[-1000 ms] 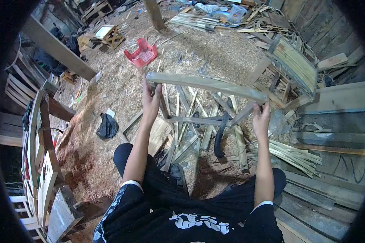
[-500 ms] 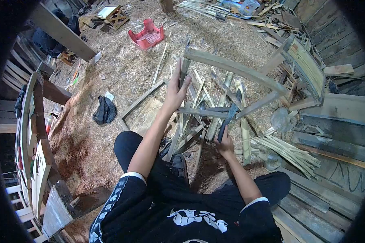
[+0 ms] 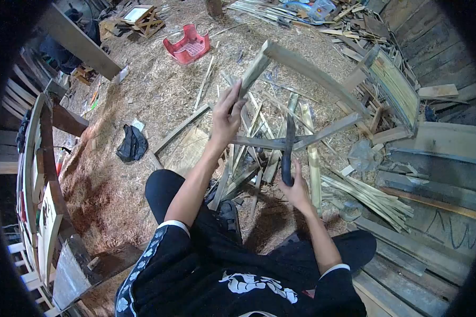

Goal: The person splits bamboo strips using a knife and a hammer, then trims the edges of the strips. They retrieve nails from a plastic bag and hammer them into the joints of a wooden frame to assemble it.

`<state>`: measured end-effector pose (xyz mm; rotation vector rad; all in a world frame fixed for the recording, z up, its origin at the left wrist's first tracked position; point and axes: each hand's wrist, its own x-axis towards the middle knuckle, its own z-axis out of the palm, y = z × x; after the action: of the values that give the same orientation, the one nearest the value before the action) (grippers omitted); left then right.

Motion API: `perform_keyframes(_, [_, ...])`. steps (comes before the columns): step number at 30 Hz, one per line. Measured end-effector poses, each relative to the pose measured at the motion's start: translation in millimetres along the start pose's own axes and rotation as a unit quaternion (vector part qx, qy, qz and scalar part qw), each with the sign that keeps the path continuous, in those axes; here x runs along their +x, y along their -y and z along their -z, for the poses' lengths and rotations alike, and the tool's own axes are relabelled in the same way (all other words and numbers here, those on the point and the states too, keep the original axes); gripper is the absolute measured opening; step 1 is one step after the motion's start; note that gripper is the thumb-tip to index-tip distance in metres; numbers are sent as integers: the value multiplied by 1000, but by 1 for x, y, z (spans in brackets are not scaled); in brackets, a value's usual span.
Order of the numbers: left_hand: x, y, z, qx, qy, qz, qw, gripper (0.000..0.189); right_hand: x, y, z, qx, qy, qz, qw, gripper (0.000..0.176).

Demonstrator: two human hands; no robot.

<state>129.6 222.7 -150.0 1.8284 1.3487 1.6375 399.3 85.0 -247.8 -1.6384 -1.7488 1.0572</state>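
My left hand (image 3: 227, 113) is wrapped round the upper left bar of a wooden frame (image 3: 314, 67), which is held up and tilted over the floor. In my right hand (image 3: 296, 189) is the dark handle of a long tool (image 3: 288, 153), whose blade points away from me and crosses the frame's near bar. Beneath the frame, loose wooden strips (image 3: 314, 174) lie across one another. The exact type of the tool cannot be made out.
A red plastic stool (image 3: 188, 45) lies upturned at the back. A black bag (image 3: 131, 143) is on the shavings at left. A standing framed panel (image 3: 394, 90) and stacked planks (image 3: 407, 253) are at right, curved wooden pieces (image 3: 34, 158) at far left. A dark-clothed person sits at upper left.
The frame has turned in my left hand, its top corner shifting right and up. My right hand has swung the tool from a slant to nearly upright in view.
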Motion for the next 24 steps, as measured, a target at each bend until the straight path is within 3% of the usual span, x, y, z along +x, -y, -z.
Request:
perform_keyframes(1, [8,2,1,25,-26,-34,999,51,-8,15,9,-3,4,3,1000,85])
perform_keyframes(3, [23,-4,5,48,-63,-58,995,49,-18,41,23,-60,71,-87,992,83])
perform_keyframes(5, [31,-12,7,66,-97,-83,990,47,-28,23,24,-95,50,-68,992,84])
perform_keyframes(8, [35,-26,9,111,-120,-76,984,46,-31,-9,29,-210,10,24,977,90])
perform_keyframes(13, [42,-27,8,128,-121,-110,978,51,-32,-17,33,-214,26,35,976,85])
perform_keyframes(15, [50,-26,13,101,-137,-83,982,53,-36,-20,34,-183,-39,180,966,86])
perform_keyframes(21, [57,-41,0,141,-203,-96,964,47,-51,-27,36,-201,-9,130,971,83])
perform_keyframes(24, [57,-48,-10,151,-230,-110,955,46,-52,-38,35,-212,-70,113,968,76])
